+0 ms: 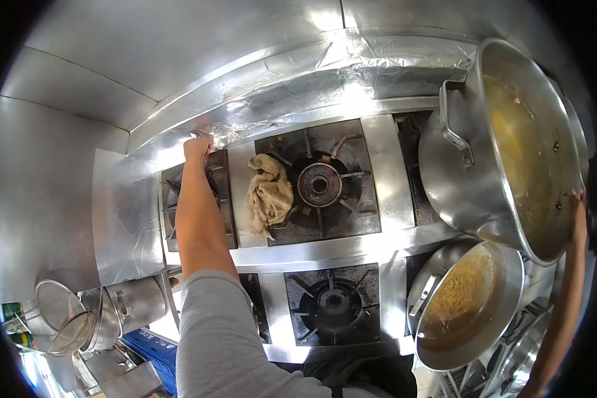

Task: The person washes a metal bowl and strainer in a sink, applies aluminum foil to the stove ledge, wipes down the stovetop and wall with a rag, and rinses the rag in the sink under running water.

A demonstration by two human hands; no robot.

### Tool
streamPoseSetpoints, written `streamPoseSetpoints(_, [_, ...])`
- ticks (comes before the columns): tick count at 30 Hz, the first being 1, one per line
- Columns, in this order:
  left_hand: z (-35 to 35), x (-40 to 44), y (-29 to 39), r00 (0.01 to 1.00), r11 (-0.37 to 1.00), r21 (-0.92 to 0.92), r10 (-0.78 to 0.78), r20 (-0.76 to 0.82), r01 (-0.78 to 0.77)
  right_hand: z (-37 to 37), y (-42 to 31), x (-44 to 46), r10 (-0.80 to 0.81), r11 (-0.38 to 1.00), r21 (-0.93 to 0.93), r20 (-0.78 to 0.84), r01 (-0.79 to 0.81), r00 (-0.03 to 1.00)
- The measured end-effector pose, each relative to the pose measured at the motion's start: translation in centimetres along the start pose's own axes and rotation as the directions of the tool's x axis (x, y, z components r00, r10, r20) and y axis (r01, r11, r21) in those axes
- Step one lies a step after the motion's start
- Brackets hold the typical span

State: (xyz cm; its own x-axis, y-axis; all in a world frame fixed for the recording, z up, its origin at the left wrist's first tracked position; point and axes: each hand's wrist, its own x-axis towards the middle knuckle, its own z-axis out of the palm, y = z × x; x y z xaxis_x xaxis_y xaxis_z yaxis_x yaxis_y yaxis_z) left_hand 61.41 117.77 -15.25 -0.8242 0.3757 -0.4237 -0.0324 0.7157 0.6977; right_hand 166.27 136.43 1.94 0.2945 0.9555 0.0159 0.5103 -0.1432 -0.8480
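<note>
What the left hand (199, 146) touches is too small to tell, its forearm (199, 219) partly hiding the burner (224, 199) beneath

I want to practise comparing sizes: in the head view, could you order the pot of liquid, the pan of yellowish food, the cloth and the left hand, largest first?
1. Pot of liquid
2. Pan of yellowish food
3. Cloth
4. Left hand

Apparent size only.

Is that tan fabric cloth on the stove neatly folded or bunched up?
Bunched up: the tan fabric cloth lies in a wrinkled heap with uneven edges, beside the round, rusty metal burner.
</note>
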Motion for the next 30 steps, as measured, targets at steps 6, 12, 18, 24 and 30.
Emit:
streamPoseSetpoints(6, [0.9, -1.4, -0.4, 0.933, 0.966, 0.228, 0.191, -0.307, -0.123, -2.5, 3.1, 3.1, -0.091, 0.981, -0.177, -0.037, 0.084, 0.995])
streamPoseSetpoints(12, [2.2, -10.1, 1.2, 0.939, 0.936, -0.125, 0.312, -0.145, -0.33, -0.9, 1.0, 1.1, -0.022, 0.999, -0.043, -0.009, 0.022, 1.0])
streamPoseSetpoints(18, [1.8, -14.4, 6.2, 0.977, 0.741, -0.667, 0.187, 0.104, -0.071, 2.3, -2.6, -1.6, -0.087, 0.995, 0.04, 0.031, 0.086, 0.996])
streamPoseSetpoints(24, [2.1, -14.8, 8.9, 0.968, 0.749, -0.657, 0.219, 0.122, -0.087, 4.2, -4.2, -2.7, -0.115, 0.992, 0.046, -0.012, 0.116, 0.993])
streamPoseSetpoints(30, [0.9, -17.9, 10.3, 0.986, 0.748, -0.663, 0.126, 0.109, -0.022, 5.0, -5.0, -3.6, -0.077, 0.995, 0.065, 0.053, 0.074, 0.996])
